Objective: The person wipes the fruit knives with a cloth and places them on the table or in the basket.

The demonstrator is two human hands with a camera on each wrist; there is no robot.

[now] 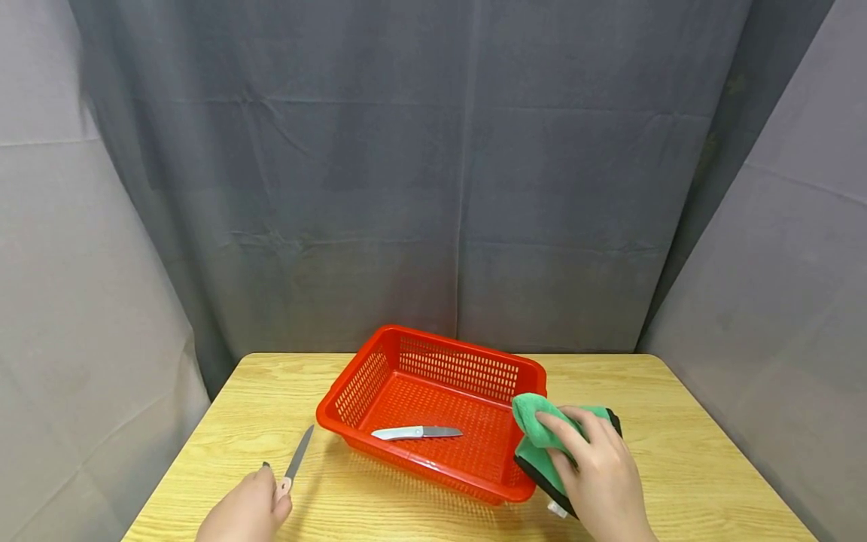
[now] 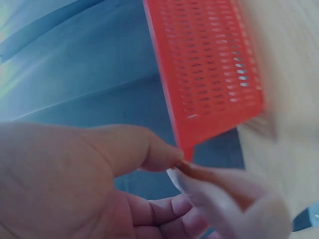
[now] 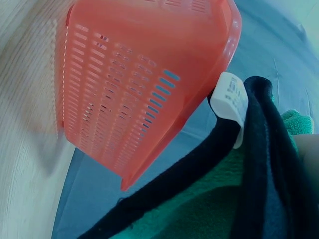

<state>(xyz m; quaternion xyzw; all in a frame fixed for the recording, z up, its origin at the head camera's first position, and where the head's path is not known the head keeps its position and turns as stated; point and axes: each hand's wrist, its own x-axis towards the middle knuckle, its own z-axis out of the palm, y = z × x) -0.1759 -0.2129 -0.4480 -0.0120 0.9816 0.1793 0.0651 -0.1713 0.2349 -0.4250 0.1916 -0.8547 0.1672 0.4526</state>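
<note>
In the head view my left hand (image 1: 247, 506) grips a small knife (image 1: 299, 454) by its pale handle, left of the red basket, the blade angled up and away. Thumb and forefinger of the left hand (image 2: 149, 154) meet in the left wrist view, where the blade does not show. My right hand (image 1: 596, 470) holds a folded green towel (image 1: 535, 421) with black edging at the basket's right end; a white tag (image 3: 230, 99) hangs from it. Inside the red plastic basket (image 1: 433, 468) lies a second knife (image 1: 400, 433) with a white handle.
The basket stands on a light wooden table (image 1: 250, 406), its slotted side wall (image 3: 114, 94) facing the right wrist camera. A grey curtain (image 1: 352, 188) hangs behind the table, and pale cloth panels (image 1: 88, 301) enclose the left and right sides.
</note>
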